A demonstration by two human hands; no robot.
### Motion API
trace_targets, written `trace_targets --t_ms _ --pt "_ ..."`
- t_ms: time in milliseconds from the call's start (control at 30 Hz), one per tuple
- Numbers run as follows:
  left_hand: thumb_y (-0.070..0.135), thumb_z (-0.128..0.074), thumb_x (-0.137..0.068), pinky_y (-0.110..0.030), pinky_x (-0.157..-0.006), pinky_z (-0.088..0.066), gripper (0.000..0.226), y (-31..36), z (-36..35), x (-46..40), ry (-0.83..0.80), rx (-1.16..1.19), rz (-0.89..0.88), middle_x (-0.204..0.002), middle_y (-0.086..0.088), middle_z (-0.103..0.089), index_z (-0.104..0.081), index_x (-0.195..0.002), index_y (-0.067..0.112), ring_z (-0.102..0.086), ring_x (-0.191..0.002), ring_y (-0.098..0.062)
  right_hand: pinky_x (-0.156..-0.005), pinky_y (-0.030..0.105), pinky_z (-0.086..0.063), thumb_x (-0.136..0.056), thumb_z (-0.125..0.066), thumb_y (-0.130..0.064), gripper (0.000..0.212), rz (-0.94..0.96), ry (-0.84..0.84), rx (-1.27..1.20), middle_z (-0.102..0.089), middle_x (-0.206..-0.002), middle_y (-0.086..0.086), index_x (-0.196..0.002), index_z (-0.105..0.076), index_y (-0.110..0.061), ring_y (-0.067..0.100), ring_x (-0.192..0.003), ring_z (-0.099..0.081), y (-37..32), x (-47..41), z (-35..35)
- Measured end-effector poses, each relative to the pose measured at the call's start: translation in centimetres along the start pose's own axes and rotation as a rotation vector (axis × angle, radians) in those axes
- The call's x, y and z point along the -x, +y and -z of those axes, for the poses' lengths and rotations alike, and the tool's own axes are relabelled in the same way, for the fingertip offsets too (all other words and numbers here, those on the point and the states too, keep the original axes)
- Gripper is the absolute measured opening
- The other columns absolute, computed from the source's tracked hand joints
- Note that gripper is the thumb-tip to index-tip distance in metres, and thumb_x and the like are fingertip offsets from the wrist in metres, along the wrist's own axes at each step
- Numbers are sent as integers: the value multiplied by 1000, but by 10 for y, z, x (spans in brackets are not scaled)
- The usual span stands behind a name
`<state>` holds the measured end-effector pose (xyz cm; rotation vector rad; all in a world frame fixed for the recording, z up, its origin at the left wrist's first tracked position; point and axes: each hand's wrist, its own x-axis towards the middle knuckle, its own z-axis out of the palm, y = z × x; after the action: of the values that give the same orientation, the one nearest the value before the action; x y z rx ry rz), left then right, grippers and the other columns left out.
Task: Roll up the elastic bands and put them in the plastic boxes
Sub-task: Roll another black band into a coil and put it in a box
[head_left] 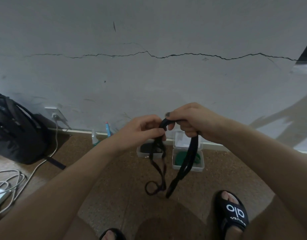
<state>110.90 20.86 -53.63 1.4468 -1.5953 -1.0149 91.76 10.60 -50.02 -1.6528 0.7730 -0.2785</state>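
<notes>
Holding a black band [192,153] up, the left hand [145,129] pinches one end while the right hand [192,122] grips the loop; rolling should follow, then boxing [188,168].

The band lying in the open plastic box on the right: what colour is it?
Green; the head view shows it.

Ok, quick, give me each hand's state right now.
Left hand: fingers curled, pinching the black elastic band near its top.
Right hand: fist closed round the same band, which hangs down in loops.
</notes>
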Motion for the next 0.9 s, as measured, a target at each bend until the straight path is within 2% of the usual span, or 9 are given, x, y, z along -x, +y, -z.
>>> trace_targets --t_ms 100,267,433,567,667,733,900 --pt "13 -58 -101 -47 -96 -57 17 1 2 1 -11 12 30 -101 -13 -72 -62 -114 4 -72 -100 -27 -43 23 -21 -101 -63 -24 32 -13 -4 7 -24 -55 -1 -78 -70 -3 12 -47 -21 1 0 0" --pt "20 -63 -98 -45 -88 -61 14 1 2 2 25 -70 9 -101 -6 -74 -63 -110 13 -74 -94 -19 -43 23 -22 -101 -62 -25 30 -24 -11 -1 -24 -55 -1 -81 -70 -3 12 -47 -21 1 2 2" --pt "15 -62 -98 -44 -93 -59 14 -1 4 3 34 -83 -26 -103 -1 -76 -66 -111 10 -74 -98 -16 -42 22 -24 -102 -62 -25 30 -32 -20 -6 -24 -54 -3 -82 -69 -3 11 -46 -22 1 1 3" --pt "17 -65 -97 -37 -95 -58 22 -2 3 3 57 -135 -52 -105 5 -77 -71 -118 16 -72 -103 -10 -46 23 -27 -103 -60 -26 31 -43 -39 -9 -27 -51 -5 -81 -69 -5 11 -45 -23 2 2 4" --pt "22 -68 -95 -28 -94 -56 25 -2 0 3 68 -270 -107 -105 9 -76 -71 -120 20 -70 -103 -3 -56 26 -36 -103 -56 -29 32 -42 -76 -23 -39 -52 -2 -83 -70 -8 13 -47 -34 2 2 4" --pt "25 -68 -95 -27 -90 -57 24 -2 -2 2 83 -340 -135 -103 9 -75 -72 -118 18 -69 -100 -4 -62 29 -43 -104 -55 -28 31 -44 -103 -18 -51 -57 0 -88 -71 -6 13 -51 -44 3 2 5" --pt "24 -68 -95 -18 -80 -54 16 -2 4 1 138 -410 -176 -94 12 -72 -75 -110 20 -67 -93 -3 -65 28 -52 -105 -53 -25 33 -80 -111 94 -66 -69 6 -95 -73 -1 19 -62 -57 4 1 10"
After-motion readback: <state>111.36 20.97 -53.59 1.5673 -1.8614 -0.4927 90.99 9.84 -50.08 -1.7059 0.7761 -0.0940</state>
